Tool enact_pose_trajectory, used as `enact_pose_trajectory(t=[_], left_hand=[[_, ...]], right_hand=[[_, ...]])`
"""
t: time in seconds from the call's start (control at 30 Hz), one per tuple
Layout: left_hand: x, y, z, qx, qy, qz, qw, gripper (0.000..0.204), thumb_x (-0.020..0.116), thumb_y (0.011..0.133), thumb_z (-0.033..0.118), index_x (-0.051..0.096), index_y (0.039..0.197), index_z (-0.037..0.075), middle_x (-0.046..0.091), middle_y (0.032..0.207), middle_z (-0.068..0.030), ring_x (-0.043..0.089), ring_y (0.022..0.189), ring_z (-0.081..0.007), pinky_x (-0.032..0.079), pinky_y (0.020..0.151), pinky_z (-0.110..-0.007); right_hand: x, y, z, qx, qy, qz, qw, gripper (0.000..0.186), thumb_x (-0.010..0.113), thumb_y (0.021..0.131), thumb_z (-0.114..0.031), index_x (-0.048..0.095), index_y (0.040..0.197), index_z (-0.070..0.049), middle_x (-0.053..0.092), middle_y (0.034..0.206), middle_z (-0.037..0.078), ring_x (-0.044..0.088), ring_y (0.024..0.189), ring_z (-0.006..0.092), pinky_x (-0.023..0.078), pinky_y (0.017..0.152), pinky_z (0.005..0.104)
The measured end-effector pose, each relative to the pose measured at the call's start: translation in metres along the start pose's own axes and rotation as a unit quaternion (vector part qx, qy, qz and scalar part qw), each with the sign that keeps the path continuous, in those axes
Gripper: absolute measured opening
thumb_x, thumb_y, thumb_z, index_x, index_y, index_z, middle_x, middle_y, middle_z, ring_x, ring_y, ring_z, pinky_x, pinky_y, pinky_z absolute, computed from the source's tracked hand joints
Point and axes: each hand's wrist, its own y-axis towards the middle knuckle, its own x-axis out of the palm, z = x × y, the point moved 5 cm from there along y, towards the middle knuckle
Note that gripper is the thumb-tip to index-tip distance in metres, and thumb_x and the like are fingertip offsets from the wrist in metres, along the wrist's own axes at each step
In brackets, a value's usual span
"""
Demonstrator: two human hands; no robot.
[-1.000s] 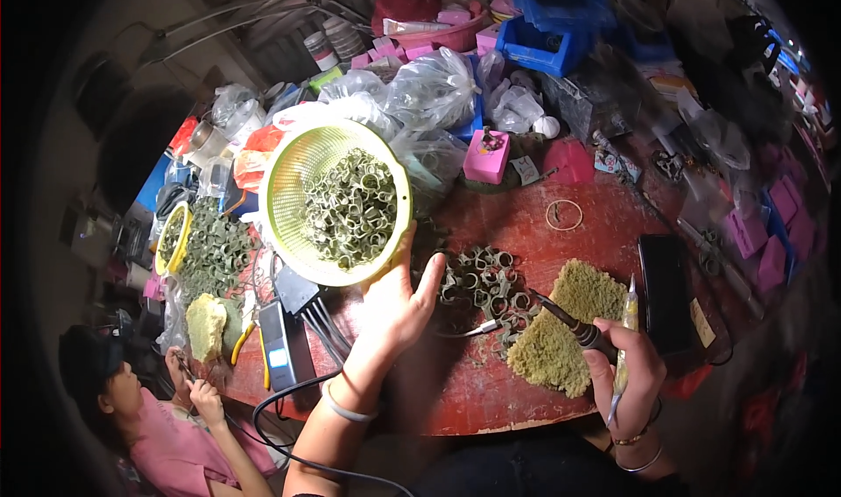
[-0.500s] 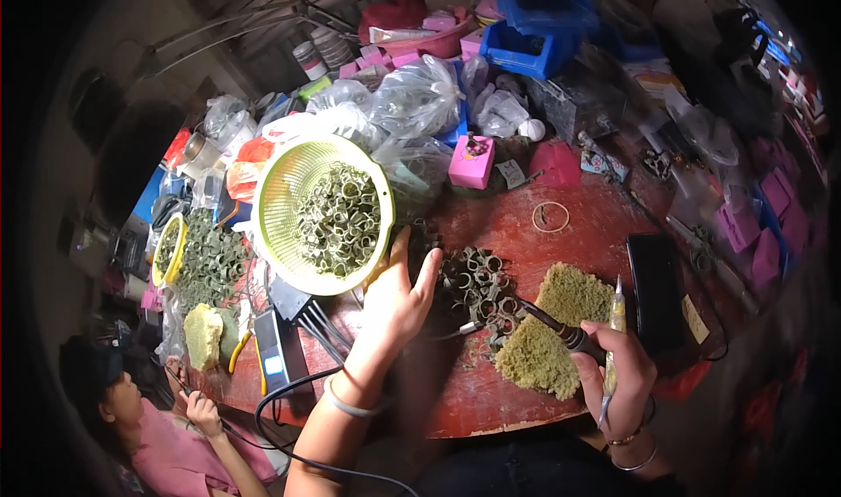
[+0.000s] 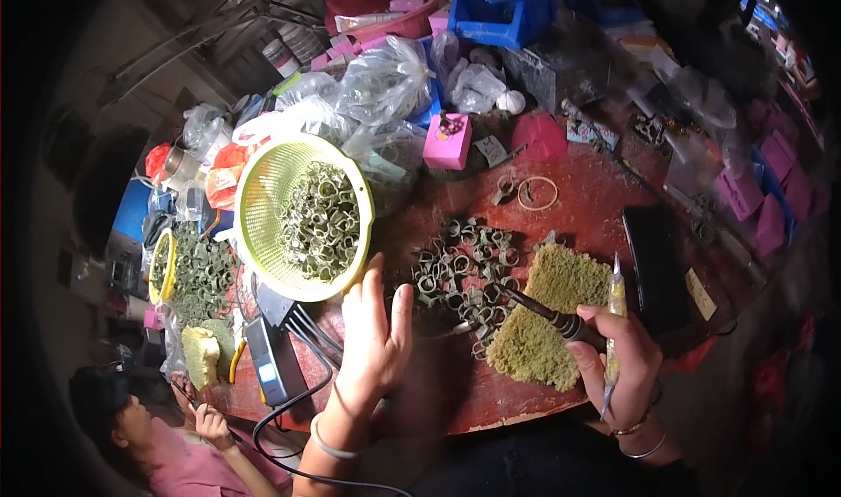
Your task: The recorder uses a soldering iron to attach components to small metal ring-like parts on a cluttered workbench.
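My left hand (image 3: pixel 372 348) is open, fingers stretched out, at the lower right rim of a yellow-green plastic basket (image 3: pixel 254 225). The basket tilts toward me, with many dark green ring-shaped pieces (image 3: pixel 322 225) inside; whether my fingertips touch it I cannot tell. More such loose rings (image 3: pixel 464 265) lie spread on the red table. My right hand (image 3: pixel 629 361) is closed round a dark pen-shaped tool (image 3: pixel 547 311) with a slim tip, pointing left at the rings. A thin yellow-patterned double-pointed tool (image 3: pixel 617 322) also stands upright between its fingers. Two rough yellow-green sponge pads (image 3: pixel 568 278) lie below the dark tool.
Left of my arm are a black box with a lit display (image 3: pixel 272 361), cables and another ring heap (image 3: pixel 201 274). A phone (image 3: pixel 655 265) lies at the right. Plastic bags (image 3: pixel 385 77), a pink block (image 3: pixel 447 142) and blue bins (image 3: pixel 499 20) crowd the back. A co-worker (image 3: pixel 175 444) sits lower left.
My left hand has drawn back toward me and left. More loose rings show across the table, including one beside the tan hoop. My right hand keeps both tools; the whole view has shifted slightly.
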Motion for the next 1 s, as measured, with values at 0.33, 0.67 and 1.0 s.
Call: enact_pose_trajectory(t=[0.33, 0.67, 1.0], left_hand=[[-0.037, 0.003, -0.016, 0.007, 0.052, 0.059, 0.997, 0.046, 0.047, 0.095, 0.007, 0.033, 0.137, -0.006, 0.038, 0.136, -0.0267, 0.035, 0.128, -0.0395, 0.026, 0.109, -0.044], [-0.021, 0.000, -0.016, -0.004, -0.006, 0.018, 1.000, 0.043, 0.047, 0.096, 0.010, 0.036, 0.133, -0.007, 0.042, 0.129, -0.0294, 0.041, 0.120, -0.0411, 0.029, 0.105, -0.043], [0.012, -0.022, 0.033, 0.086, 0.059, -0.047, 0.993, 0.064, 0.061, 0.088, 0.016, 0.029, 0.138, -0.007, 0.032, 0.134, -0.0358, 0.038, 0.120, -0.0496, 0.033, 0.103, -0.052]], right_hand=[[0.000, 0.003, 0.003, 0.011, 0.017, 0.001, 1.000, 0.035, 0.078, 0.074, -0.010, 0.060, 0.101, 0.001, 0.063, 0.084, 0.016, 0.065, 0.067, 0.0271, 0.052, 0.057, 0.0323], [0.000, 0.002, 0.003, 0.009, 0.020, -0.003, 1.000, 0.035, 0.078, 0.073, -0.009, 0.059, 0.101, 0.001, 0.064, 0.085, 0.017, 0.065, 0.067, 0.0283, 0.052, 0.057, 0.0329], [0.000, 0.002, -0.006, -0.001, 0.010, -0.015, 1.000, 0.033, 0.075, 0.075, -0.008, 0.059, 0.102, 0.001, 0.064, 0.088, 0.018, 0.065, 0.072, 0.0300, 0.051, 0.062, 0.0340]])
